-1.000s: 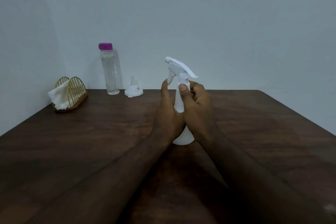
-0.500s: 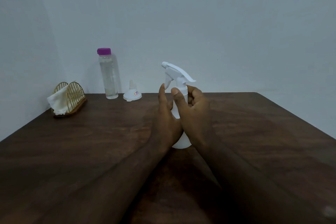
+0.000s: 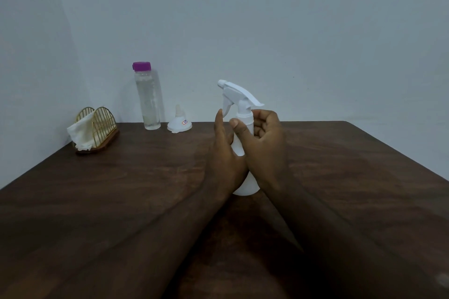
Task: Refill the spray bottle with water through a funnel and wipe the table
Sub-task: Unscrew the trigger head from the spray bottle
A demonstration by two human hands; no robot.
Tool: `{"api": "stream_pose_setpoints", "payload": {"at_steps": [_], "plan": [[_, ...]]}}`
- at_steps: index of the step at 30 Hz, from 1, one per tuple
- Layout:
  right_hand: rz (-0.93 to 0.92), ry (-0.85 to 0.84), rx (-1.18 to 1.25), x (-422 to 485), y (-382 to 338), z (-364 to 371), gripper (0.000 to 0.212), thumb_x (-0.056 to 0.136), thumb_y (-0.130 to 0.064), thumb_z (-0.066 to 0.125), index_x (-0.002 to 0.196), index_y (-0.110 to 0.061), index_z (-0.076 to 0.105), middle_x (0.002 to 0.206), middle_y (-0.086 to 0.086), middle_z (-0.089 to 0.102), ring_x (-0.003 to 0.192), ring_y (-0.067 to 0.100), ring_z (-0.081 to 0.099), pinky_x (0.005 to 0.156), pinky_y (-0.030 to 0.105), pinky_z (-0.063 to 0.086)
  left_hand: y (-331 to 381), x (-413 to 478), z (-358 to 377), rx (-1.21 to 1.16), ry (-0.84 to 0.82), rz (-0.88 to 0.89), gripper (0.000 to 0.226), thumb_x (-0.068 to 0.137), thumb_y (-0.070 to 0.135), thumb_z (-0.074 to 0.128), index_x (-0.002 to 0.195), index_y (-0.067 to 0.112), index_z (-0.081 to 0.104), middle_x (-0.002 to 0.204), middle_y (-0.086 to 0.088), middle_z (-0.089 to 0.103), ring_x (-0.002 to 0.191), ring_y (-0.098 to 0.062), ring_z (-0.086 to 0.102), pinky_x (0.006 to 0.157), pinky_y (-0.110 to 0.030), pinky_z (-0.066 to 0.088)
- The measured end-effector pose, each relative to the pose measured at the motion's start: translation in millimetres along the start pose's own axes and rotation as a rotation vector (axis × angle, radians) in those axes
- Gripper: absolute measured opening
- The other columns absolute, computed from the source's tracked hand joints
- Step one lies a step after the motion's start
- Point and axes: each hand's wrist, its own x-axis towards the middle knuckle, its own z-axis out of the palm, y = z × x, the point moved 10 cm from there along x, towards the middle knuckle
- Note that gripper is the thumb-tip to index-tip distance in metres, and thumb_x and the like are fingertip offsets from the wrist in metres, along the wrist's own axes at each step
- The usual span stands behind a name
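A white spray bottle (image 3: 239, 104) stands upright on the dark wooden table (image 3: 145, 177), its trigger head pointing left. My left hand (image 3: 224, 153) holds the bottle's body from the left, thumb up. My right hand (image 3: 263, 138) curls round the neck just under the spray head, thumb in front. A clear water bottle (image 3: 148, 102) with a purple cap stands at the back by the wall. A small white funnel (image 3: 179, 123) sits mouth down next to it. A white cloth (image 3: 82, 133) hangs in a gold wire holder.
The gold wire holder (image 3: 103, 124) stands at the table's back left near the corner of the walls. The table's right edge (image 3: 398, 153) runs diagonally toward me. Pale walls close off the back and left.
My right hand has shifted its grasp round the neck, its fingers more spread than before. The view has tilted up a little; the bottle stays in place.
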Motion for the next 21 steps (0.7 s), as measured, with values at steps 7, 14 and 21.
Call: {"api": "stream_pose_setpoints", "payload": {"at_steps": [7, 14, 21], "plan": [[-0.04, -0.063, -0.018, 0.1, -5.1, 3.1, 0.024, 0.092, -0.034, 0.068, 0.11, -0.018, 0.064, 0.09, -0.002, 0.074, 0.083, 0.012, 0.073, 0.077, 0.04, 0.061, 2.5, 0.4, -0.7, 0.012, 0.017, 0.015, 0.087, 0.083, 0.049, 0.061, 0.152, 0.023, 0.015, 0.104, 0.023, 0.067, 0.099, 0.006, 0.062, 0.082, -0.028, 0.054], [-0.016, -0.074, -0.002, 1.5, -1.5, 3.4, 0.017, 0.097, -0.028, 0.061, 0.109, -0.016, 0.064, 0.086, 0.003, 0.074, 0.08, 0.02, 0.073, 0.077, 0.048, 0.06, -6.6, -0.1, -2.6, 0.048, 0.047, -0.003, 0.091, 0.08, 0.057, 0.052, 0.153, 0.023, 0.011, 0.076, 0.026, 0.06, 0.077, 0.025, 0.054, 0.061, 0.0, 0.039], [0.017, -0.025, -0.021, 5.6, -3.6, -2.5, 0.028, 0.087, -0.028, 0.075, 0.108, -0.019, 0.059, 0.094, -0.002, 0.073, 0.083, 0.009, 0.072, 0.072, 0.026, 0.059, -3.2, 0.7, -4.0, 0.064, 0.057, 0.015, 0.095, 0.079, 0.049, 0.065, 0.153, 0.021, 0.012, 0.081, 0.025, 0.062, 0.081, 0.022, 0.056, 0.064, 0.001, 0.04]]}}
